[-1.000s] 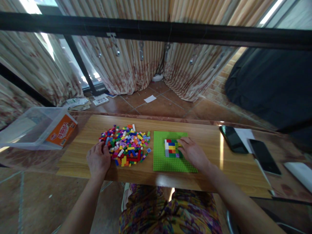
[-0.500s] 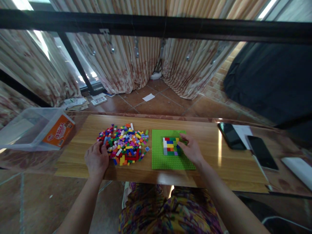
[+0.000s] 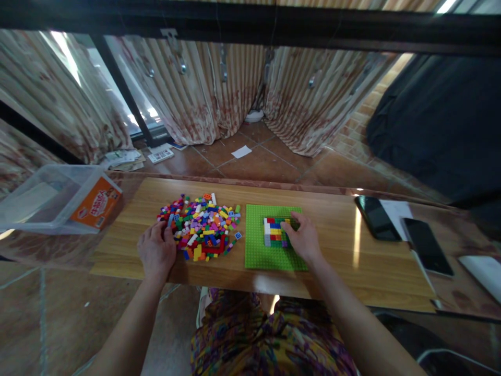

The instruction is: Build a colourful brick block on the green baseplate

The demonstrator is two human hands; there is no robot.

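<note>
A light green studded baseplate (image 3: 254,256) lies on the wooden board. A compact block of building bricks (image 3: 274,233) in white, red, blue, yellow and green is built on it. My right hand (image 3: 305,240) is at the right side of this block, thumb and forefinger closed about a brick at its upper right corner; the fingers partly cover it. To the left is a loose pile of small multicoloured bricks (image 3: 207,224). My left hand (image 3: 157,251) rests at the pile's left edge, fingers loosely bent and thumb apart, beside a grey-blue brick (image 3: 171,219). No brick shows in its grasp.
A clear plastic box (image 3: 50,201) with an orange label stands at the far left. Two dark phones (image 3: 378,218) (image 3: 427,245) and white paper (image 3: 395,213) lie at the right. Beyond the board's back edge are tiled floor and striped curtains (image 3: 203,99) under a dark bar.
The view has tilted down slightly. My right thumb has shifted a little over the upper right of the brick block. My left hand stays at the pile's edge.
</note>
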